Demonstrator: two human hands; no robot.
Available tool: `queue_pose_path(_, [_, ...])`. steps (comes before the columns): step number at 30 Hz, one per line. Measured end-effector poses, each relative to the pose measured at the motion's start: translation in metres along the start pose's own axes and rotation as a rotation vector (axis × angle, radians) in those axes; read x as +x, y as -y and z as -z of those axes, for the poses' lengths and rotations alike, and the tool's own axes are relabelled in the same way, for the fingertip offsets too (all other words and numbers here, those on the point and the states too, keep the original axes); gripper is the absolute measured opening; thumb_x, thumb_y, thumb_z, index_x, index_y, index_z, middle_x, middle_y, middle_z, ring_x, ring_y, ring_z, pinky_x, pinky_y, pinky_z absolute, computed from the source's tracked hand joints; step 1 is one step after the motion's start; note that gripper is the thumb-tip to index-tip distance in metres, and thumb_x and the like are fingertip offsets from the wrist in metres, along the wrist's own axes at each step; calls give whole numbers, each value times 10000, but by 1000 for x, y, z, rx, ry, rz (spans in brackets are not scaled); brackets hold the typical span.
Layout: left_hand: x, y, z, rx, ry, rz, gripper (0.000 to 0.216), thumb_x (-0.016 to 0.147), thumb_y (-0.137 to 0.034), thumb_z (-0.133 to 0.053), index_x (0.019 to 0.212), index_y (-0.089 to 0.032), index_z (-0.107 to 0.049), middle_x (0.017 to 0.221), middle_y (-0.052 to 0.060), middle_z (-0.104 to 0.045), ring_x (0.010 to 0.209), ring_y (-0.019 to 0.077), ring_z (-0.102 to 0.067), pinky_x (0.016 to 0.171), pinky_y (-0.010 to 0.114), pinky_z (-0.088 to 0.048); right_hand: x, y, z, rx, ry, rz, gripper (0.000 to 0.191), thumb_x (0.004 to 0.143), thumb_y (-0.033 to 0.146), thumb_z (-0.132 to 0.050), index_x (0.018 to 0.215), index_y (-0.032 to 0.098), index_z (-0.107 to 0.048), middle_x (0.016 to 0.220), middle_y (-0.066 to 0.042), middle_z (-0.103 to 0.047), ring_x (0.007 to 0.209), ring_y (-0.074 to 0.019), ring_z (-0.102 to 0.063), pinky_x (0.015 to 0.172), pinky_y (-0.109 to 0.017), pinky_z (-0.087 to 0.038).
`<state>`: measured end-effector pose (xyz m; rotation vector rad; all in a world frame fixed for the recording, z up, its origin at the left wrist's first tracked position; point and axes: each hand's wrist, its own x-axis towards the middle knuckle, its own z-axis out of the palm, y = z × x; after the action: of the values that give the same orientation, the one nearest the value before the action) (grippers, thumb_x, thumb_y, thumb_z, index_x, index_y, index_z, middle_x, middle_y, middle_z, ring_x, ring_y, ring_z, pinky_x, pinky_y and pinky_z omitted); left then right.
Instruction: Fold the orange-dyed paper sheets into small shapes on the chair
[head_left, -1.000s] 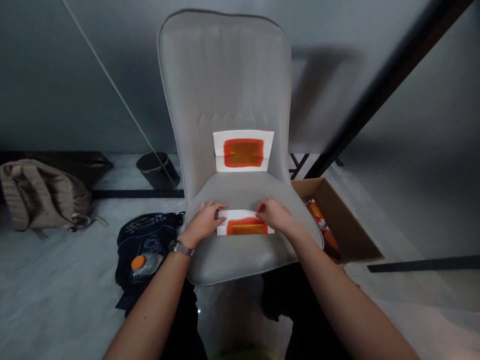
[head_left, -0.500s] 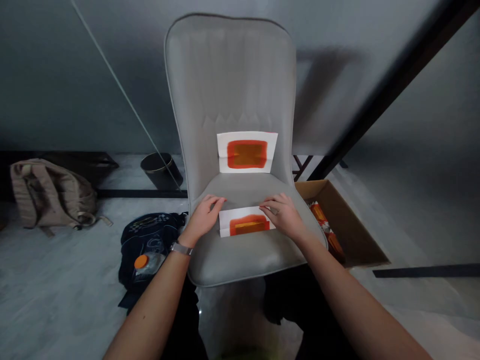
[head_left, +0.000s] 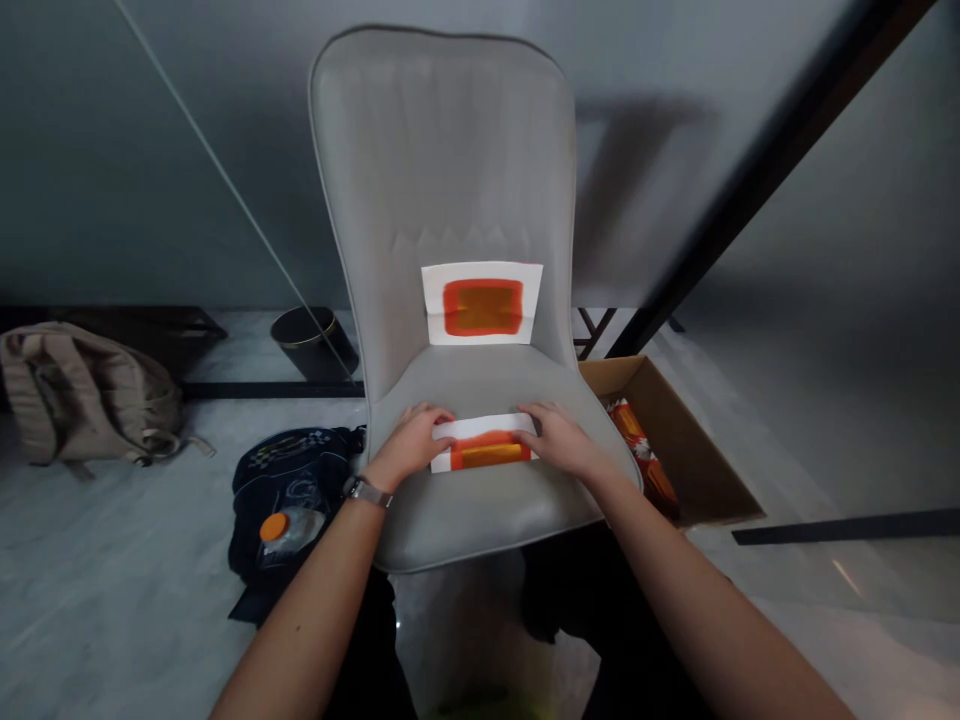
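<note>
A white sheet of paper (head_left: 489,426) with an orange and gold patch lies near the front of the grey chair's seat (head_left: 480,520), its far part folded over. My left hand (head_left: 416,440) grips its left end, thumb on top and fingers at the far edge. At the other end my right hand (head_left: 556,438) pinches the sheet in the same way. Behind it, a second white sheet (head_left: 433,320) with a similar orange and gold rectangle leans upright against the chair's backrest (head_left: 450,140).
On the right stands an open cardboard box (head_left: 705,450) holding red and orange packets (head_left: 637,440). To the left lie a dark blue bag (head_left: 262,480), a clear bottle with an orange cap (head_left: 274,526) and a beige backpack (head_left: 97,390). A black bin (head_left: 311,345) stands behind.
Both hands have closed on the ends of the front sheet, thumbs now over it. Its far part is folded further toward me, and less of the orange shows. The view has shifted slightly.
</note>
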<state>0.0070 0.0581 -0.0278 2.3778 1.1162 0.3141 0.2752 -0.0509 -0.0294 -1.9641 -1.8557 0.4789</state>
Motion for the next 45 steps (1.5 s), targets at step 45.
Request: queue_pose_path(45, [-40,-18,4,105,6,-151,335,991,-291,-604,1312,-226,-672,1406,111,-613,1294,288,-589,1137,478,-456,-47,74,-15,-78,155,486,376,934,395,-693,1256,202,-688,1375,-136,-653,1287,-310,-584,1119,-498,-421])
